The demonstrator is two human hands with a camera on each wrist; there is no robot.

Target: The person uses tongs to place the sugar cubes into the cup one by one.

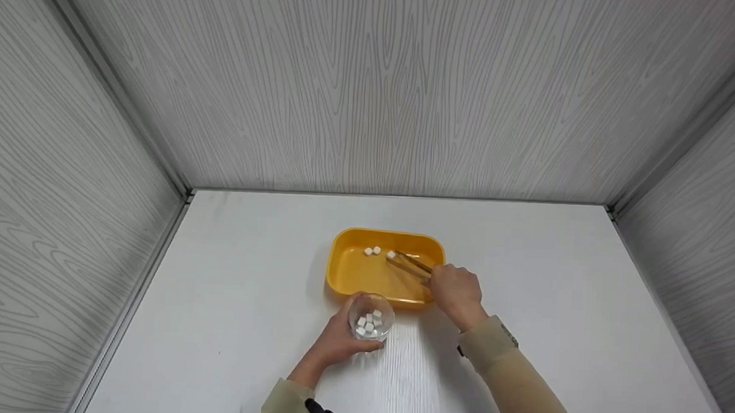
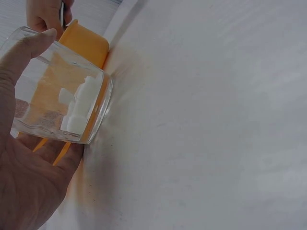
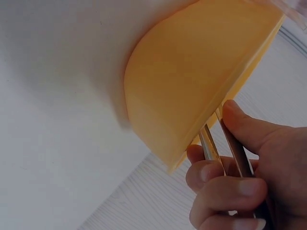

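The head camera is looking forward and down from above, taking in the bench (image 1: 244, 325), the back wall (image 1: 372, 89) and, low in the middle of its frame, the yellow tray (image 1: 359, 275). The left wrist camera is facing the glass (image 2: 62, 91) from close by, its view tipping sideways, with the left grip (image 2: 29, 179) filling the left edge. The right wrist camera is sitting close to the right grip (image 3: 268, 165) at lower right, facing the tray's outer wall. All three are sharing the tray; head and left wrist, the glass.
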